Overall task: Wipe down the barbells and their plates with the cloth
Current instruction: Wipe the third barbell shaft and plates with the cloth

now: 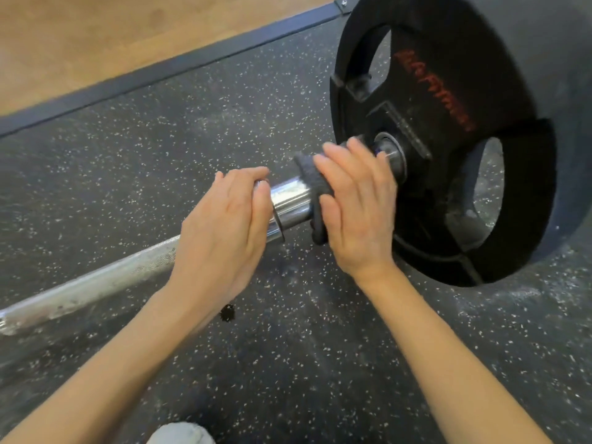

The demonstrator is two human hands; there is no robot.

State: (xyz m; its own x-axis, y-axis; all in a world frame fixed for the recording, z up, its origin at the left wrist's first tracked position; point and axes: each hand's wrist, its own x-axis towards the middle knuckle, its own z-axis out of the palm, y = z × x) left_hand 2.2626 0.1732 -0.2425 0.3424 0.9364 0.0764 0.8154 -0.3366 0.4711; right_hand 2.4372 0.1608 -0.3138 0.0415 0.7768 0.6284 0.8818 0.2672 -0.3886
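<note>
A steel barbell (pixel 86 288) lies across the rubber floor, its chrome sleeve (pixel 291 200) running up to a black plate (pixel 448 149) with red lettering and cut-out grip holes. A larger grey plate (pixel 570 91) stands behind it. A dark grey cloth (pixel 312 182) is wrapped round the sleeve. My right hand (pixel 355 206) grips the cloth on the sleeve, close to the plate's hub. My left hand (pixel 224 229) is curled round the bar at the sleeve's collar, just left of the cloth.
Black speckled rubber matting (pixel 192 123) covers the floor, bordered by a dark metal strip (pixel 160 75) with wooden flooring (pixel 96 36) beyond. A small black speck (pixel 227 313) lies on the mat under the bar. My knee (pixel 182 434) shows at the bottom edge.
</note>
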